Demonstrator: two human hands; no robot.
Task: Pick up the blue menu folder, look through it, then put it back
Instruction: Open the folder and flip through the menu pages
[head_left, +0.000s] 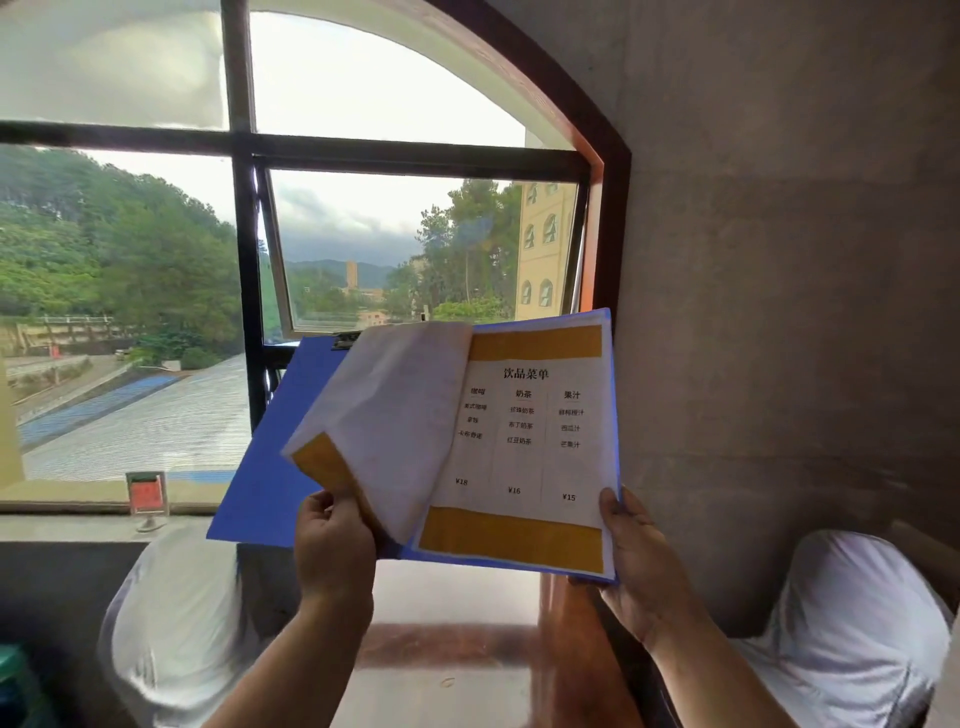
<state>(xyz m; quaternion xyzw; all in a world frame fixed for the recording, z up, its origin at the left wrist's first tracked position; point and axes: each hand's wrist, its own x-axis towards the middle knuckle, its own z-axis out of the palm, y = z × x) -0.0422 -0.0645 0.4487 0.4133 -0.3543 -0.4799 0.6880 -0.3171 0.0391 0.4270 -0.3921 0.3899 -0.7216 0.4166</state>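
Observation:
The blue menu folder (260, 467) is held open in the air in front of a window, above the table. My left hand (332, 551) pinches the lower edge of a white page with a yellow band (384, 415), which curls up from the spine. On the right, a printed drinks menu page (530, 447) with yellow bands at top and bottom faces me. My right hand (639, 566) grips the folder's lower right corner, thumb on the page edge.
A glossy brown wooden table (457, 670) lies below the folder. White-covered chairs stand at the left (176, 623) and right (852, 623). A small red sign holder (146, 496) sits on the window sill. A concrete wall (779, 260) rises on the right.

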